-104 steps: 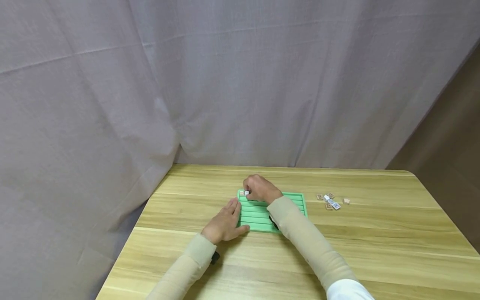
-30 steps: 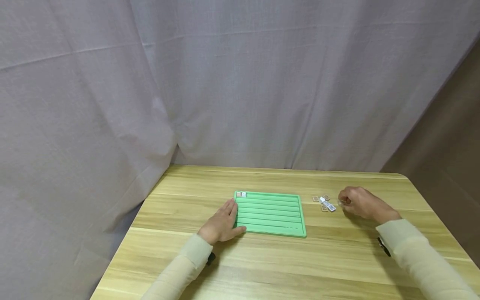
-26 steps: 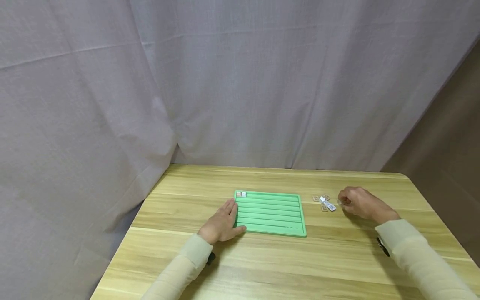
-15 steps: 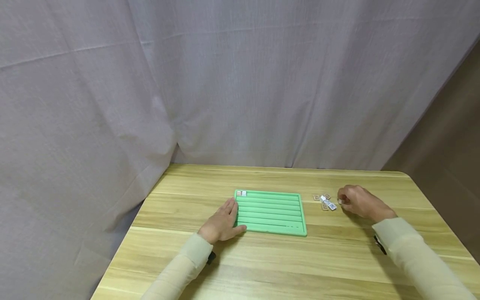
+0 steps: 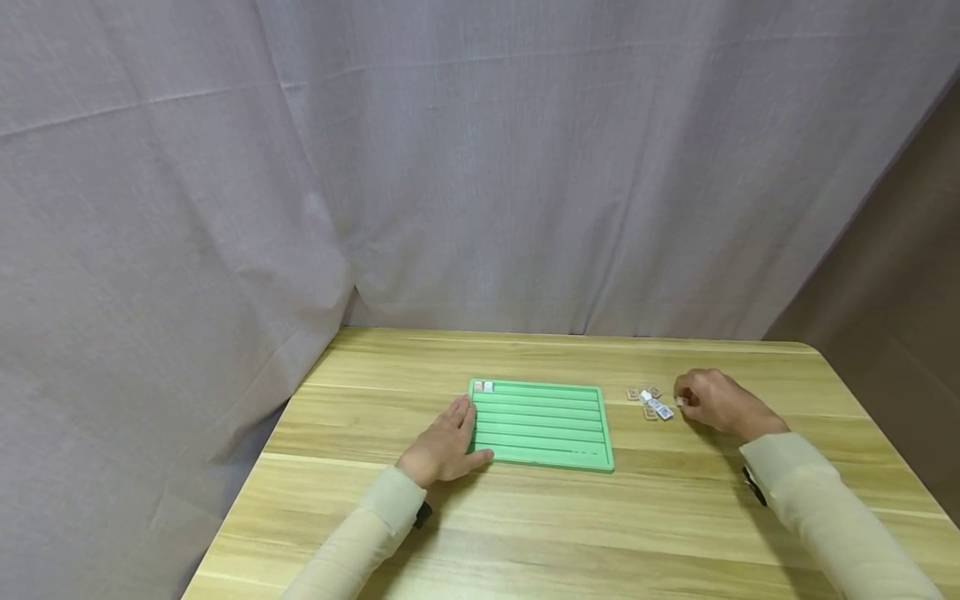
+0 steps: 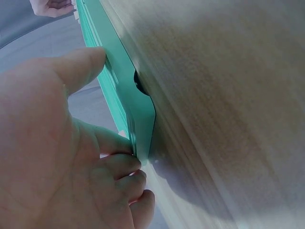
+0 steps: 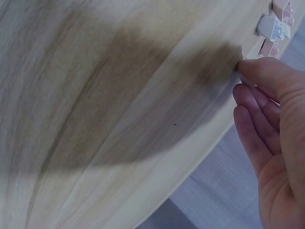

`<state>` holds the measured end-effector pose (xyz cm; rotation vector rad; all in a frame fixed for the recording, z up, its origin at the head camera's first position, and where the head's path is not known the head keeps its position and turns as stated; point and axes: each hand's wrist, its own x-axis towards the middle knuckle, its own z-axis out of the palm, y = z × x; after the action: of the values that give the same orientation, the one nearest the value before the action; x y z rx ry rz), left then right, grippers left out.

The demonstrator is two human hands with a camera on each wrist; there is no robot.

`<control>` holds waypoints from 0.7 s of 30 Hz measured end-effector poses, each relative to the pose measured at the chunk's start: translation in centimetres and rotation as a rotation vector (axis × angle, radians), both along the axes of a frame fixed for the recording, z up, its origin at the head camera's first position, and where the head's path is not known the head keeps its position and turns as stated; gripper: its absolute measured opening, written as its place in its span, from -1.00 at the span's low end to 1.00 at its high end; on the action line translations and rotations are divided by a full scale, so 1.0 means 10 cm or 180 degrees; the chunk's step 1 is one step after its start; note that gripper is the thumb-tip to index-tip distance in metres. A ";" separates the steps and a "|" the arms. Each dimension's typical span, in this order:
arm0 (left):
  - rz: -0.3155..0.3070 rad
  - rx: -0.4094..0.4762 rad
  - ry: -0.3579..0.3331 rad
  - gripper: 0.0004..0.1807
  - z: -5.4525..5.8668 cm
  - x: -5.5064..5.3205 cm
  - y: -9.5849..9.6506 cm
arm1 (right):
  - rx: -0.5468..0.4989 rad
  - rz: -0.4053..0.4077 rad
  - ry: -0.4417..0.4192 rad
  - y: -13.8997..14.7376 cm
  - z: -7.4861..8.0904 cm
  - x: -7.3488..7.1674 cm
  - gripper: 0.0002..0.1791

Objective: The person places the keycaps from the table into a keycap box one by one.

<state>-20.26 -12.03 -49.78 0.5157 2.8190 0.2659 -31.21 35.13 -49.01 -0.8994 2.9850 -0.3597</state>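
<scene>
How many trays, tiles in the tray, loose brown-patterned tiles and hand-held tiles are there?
Green ridged rectangular tray: 1
Small square tiles in the tray: 2
Loose brown-patterned square tiles: 3
Pale tile held by the right hand: 1
Total: 7

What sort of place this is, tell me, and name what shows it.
Probably a curtained-off indoor workspace: a grey curtain hangs behind a wooden table, and a green tray lies on the tabletop.

The right hand (image 5: 720, 402) has moved from the green tray (image 5: 542, 423) to a tile (image 5: 680, 402) (now pinched)
</scene>
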 end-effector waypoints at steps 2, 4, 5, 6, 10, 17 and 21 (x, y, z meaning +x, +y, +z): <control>-0.0005 0.0002 0.0006 0.01 0.00 0.00 0.00 | 0.0000 0.0005 -0.0014 0.00 0.01 0.01 -0.84; -0.0008 0.0009 0.0007 0.01 0.00 0.00 0.00 | -0.0007 0.0018 0.0000 -0.01 0.03 0.02 -0.84; -0.0008 0.0013 0.0003 0.01 0.01 0.00 0.00 | -0.0014 0.0034 0.0018 0.00 0.03 0.02 -0.84; -0.0008 0.0019 0.0000 0.01 0.01 0.00 0.01 | -0.0023 0.0053 0.0046 0.00 0.03 0.02 -0.84; 0.0003 0.0049 -0.0011 0.01 0.02 0.01 0.01 | -0.0110 0.0146 0.0188 -0.03 0.05 0.01 -0.79; 0.0026 0.0044 -0.0032 0.01 0.03 0.02 0.01 | -0.0324 0.0332 0.0355 -0.16 0.08 0.00 -0.79; 0.0025 0.0025 -0.0030 0.01 0.03 0.03 0.01 | -0.0332 0.0324 0.0342 -0.25 0.07 -0.01 -0.82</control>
<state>-20.00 -11.91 -49.46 0.5039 2.8125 0.2802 -31.27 32.62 -48.28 -1.1098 3.0254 -0.4838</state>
